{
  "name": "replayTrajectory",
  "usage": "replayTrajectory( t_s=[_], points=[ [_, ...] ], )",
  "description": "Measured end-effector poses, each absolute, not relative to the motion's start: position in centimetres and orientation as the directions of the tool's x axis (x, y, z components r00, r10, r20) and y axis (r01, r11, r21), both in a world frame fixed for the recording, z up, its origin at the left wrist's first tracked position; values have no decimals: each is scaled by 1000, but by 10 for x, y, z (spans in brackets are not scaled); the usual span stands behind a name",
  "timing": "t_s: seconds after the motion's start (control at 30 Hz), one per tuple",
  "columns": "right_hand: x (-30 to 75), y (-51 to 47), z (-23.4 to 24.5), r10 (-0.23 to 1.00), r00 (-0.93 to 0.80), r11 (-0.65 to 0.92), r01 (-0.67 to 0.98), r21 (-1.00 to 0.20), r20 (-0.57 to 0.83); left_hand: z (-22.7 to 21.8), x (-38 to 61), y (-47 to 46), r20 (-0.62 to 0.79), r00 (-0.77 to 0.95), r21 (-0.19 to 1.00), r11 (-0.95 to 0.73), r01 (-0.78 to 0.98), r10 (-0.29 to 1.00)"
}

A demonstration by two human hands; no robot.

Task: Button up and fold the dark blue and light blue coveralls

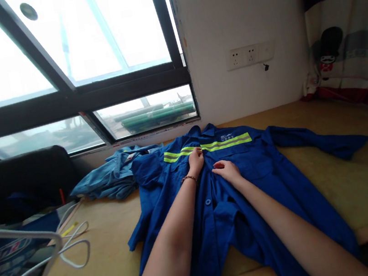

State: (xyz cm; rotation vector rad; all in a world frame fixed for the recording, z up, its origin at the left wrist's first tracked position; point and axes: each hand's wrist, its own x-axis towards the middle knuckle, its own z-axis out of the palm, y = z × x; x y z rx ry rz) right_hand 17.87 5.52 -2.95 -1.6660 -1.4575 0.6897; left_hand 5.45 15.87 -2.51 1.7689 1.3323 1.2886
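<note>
A blue work jacket (pixel 266 176) with a yellow-green reflective chest stripe lies spread face up on a wooden table (pixel 367 184), its collar toward the wall and one sleeve stretched out to the right. My left hand (pixel 196 160) is closed in a pinch on the jacket's front placket just below the stripe; a bead bracelet sits on that wrist. My right hand (pixel 226 169) rests beside it with fingers curled, gripping the placket's other edge. A round button (pixel 208 202) shows lower down the front.
A crumpled lighter blue garment (pixel 114 178) lies behind the jacket at the left. White wire hangers (pixel 65 250) lie at the table's left edge. A black bag (pixel 20 181) sits below the window. Wall sockets (pixel 249 55) and a striped curtain (pixel 348 30) stand at the back right.
</note>
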Motion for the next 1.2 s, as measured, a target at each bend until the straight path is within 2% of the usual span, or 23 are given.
replayTrajectory(
  t_s=[0.1,0.2,0.33,0.53,0.67,0.8,0.9,1.03,1.2],
  points=[
    [177,55,-25,962,214,22,561,-827,171,-16,51,132,355,87,844,-359,399,931],
    [175,49,-20,944,211,41,685,-728,252,-12,47,94,410,189,753,-448,482,892],
    [175,43,-19,976,160,-27,756,-654,144,-19,41,57,432,282,635,-511,579,857],
    [173,42,-19,994,41,38,750,-660,104,-33,33,62,385,166,739,-411,533,908],
    [169,40,-20,991,13,72,785,-616,132,-32,31,65,361,195,720,-405,563,912],
    [169,40,-25,960,122,30,851,-525,252,-29,29,61,348,236,706,-419,571,907],
    [170,42,-28,957,127,19,871,-491,261,-29,29,60,342,243,715,-420,559,908],
    [170,43,-28,970,18,126,819,-560,244,-29,28,60,334,303,694,-451,561,892],
    [171,45,-22,963,175,37,664,-746,204,-29,28,60,341,281,705,-442,555,897]
  ],
)
